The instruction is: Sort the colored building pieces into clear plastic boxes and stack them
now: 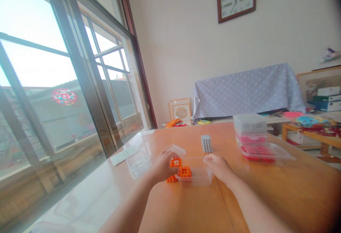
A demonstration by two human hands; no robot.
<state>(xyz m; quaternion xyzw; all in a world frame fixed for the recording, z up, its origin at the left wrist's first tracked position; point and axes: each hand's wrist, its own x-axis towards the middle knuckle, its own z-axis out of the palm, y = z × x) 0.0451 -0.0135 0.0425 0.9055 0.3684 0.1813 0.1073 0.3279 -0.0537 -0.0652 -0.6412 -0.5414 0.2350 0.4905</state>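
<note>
My left hand (163, 167) is closed on an orange lattice block (176, 162) at the left rim of a clear plastic container (199, 181). Inside that container, near its left wall, lies another orange block (185, 171). More orange pieces (172, 179) sit on the table just below my left fingers, partly hidden. My right hand (218, 167) grips the container's right rim between thumb and fingers. Behind the container, a clear lid (178, 150) shows partly past my left hand. A stack of grey blocks (206, 144) stands farther back on the table.
To the left are an empty clear container (138, 163) and a pale flat sheet (124, 155). Stacked boxes (250, 124) stand at the back right, behind an open container of red pieces (258, 153). Windows line the left side of the wooden table (186, 211).
</note>
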